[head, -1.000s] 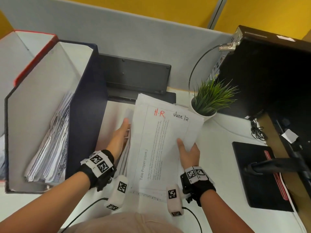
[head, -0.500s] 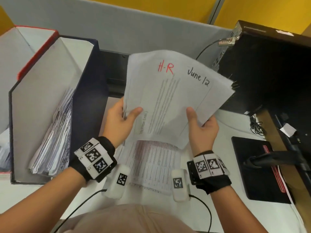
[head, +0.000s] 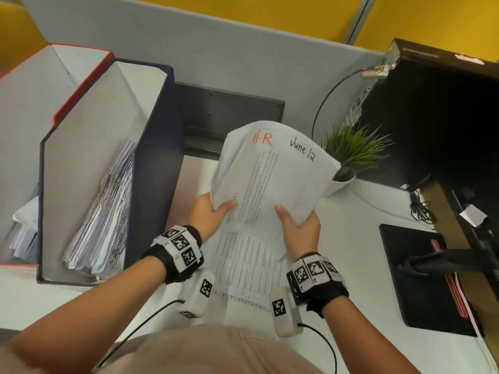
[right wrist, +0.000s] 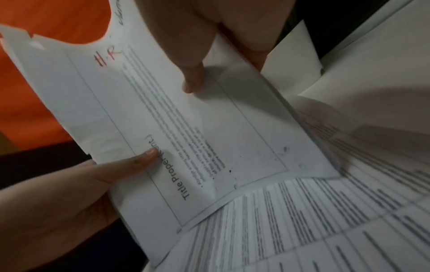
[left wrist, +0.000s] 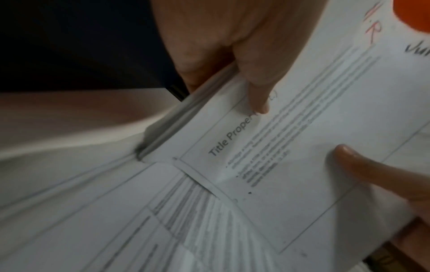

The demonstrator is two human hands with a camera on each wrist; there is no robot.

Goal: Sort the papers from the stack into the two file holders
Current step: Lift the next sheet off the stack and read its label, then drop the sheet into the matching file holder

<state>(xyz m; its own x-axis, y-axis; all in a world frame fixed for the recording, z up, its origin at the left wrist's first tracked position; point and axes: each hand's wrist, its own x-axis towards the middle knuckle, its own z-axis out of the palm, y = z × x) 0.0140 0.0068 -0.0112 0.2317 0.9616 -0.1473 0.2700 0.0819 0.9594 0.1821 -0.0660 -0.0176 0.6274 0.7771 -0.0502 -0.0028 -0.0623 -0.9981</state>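
Both hands hold up a bundle of papers marked "H-R" in red and "June 12" in black. My left hand pinches its left edge, thumb on top; the same bundle and my left thumb show in the left wrist view. My right hand pinches the lower right part, thumb on the page. Under the bundle the paper stack lies flat on the desk. At left stands a dark blue file holder with papers leaning inside, and beside it a red-edged file holder.
A small potted plant stands just right of the lifted bundle. A black monitor back and its stand fill the right side. A black keyboard leans against the grey partition behind. A cable lies at the far right.
The bundle was lifted off the stack by both hands, then has come down and tipped away a little; its top now droops toward the plant.
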